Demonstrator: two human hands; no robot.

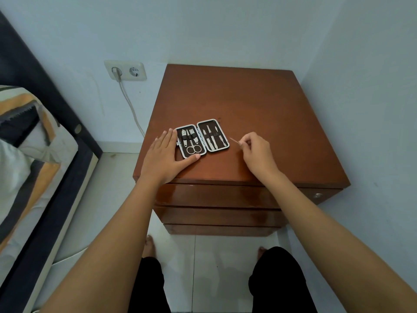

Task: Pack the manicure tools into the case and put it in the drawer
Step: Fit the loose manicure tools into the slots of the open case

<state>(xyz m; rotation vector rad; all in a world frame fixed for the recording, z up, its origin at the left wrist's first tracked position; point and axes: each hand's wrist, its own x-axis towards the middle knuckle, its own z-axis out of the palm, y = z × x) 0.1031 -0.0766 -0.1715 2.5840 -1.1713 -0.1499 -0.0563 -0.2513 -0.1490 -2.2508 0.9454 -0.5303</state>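
Bedding [24,141] in striped orange, grey and white lies far left of the nightstand [259,105], on a dark-framed bed [74,177] whose edge runs diagonally toward the nightstand's near left corner, leaving only a narrow strip of pale floor [112,199] between them. On the wall left of the nightstand a double socket [125,70] carries one plug, and its white cable [130,105] drops behind the nightstand's left edge. The left hand [165,155] lies flat and spread on the nightstand top near its front left corner, holding nothing, fingertips against the left side of the case [202,138] and thumb along its near edge. The case lies open and flat on the front left part of the top, both halves facing up: scissors [193,147] and other small tools are strapped in the left half, three slim tools [213,137] in the right half. Just right of the case, the right hand [257,152] is closed in a pinch on a thin tool [234,140], whose tip points at the case's right rim without touching it. Behind and right of the case the nightstand top is bare wood up to the walls, which meet it at the back and right. Below the front edge, the drawers [216,196] are shut. The person's dark-clad legs [277,281] and bare feet stand on the floor in front of the nightstand.
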